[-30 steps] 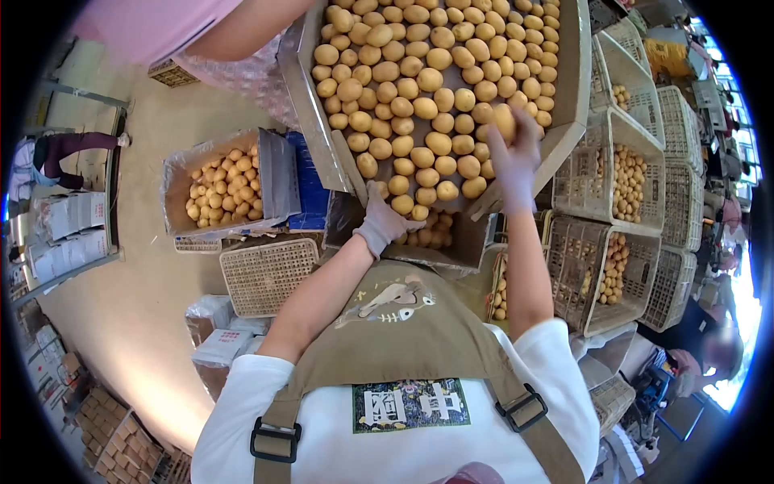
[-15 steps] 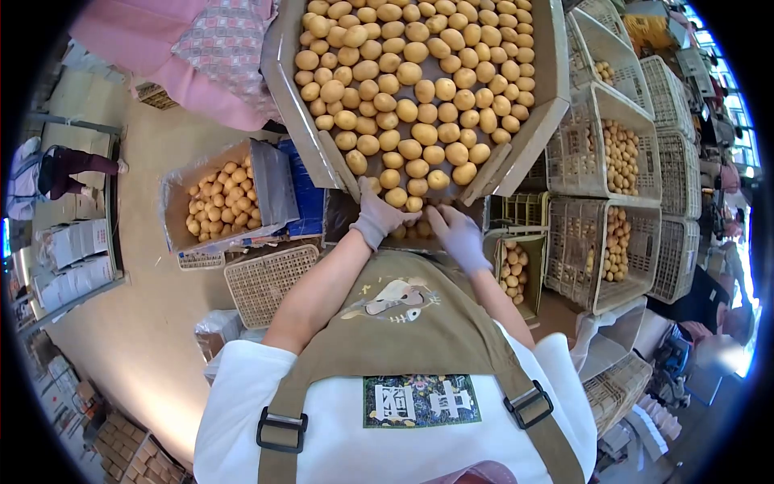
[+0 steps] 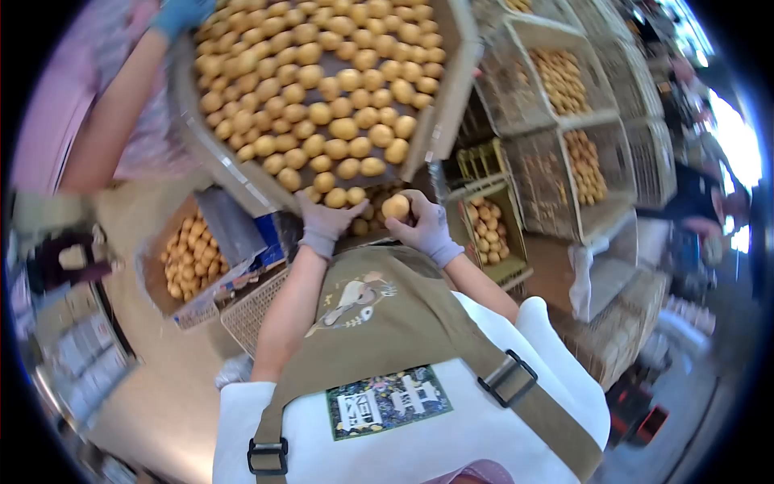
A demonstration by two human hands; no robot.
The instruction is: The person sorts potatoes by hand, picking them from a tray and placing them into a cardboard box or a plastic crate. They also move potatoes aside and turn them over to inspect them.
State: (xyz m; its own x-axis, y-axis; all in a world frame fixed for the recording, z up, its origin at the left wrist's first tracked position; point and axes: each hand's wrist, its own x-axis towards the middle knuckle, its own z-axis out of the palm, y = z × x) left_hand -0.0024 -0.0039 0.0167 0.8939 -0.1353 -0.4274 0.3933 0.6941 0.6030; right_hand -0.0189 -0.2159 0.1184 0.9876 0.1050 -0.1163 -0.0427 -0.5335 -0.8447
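Many round yellow-brown potatoes cover a tray with raised grey side walls. At its narrow lower mouth, my left hand, in a pale glove, has its fingers apart beside the lowest potatoes. To its right my right hand, gloved too, is closed on a single potato. Between and under the hands, more potatoes lie in a box in front of my apron; the hands hide part of them.
At left stands a lined box of potatoes. A green crate and stacked pale crates holding potatoes stand at right. A co-worker's blue-gloved hand reaches over the tray's upper left.
The view has turned and shifted. My right hand has lifted a potato and moved slightly away from my left hand. A co-worker's arm has come into view at upper left.
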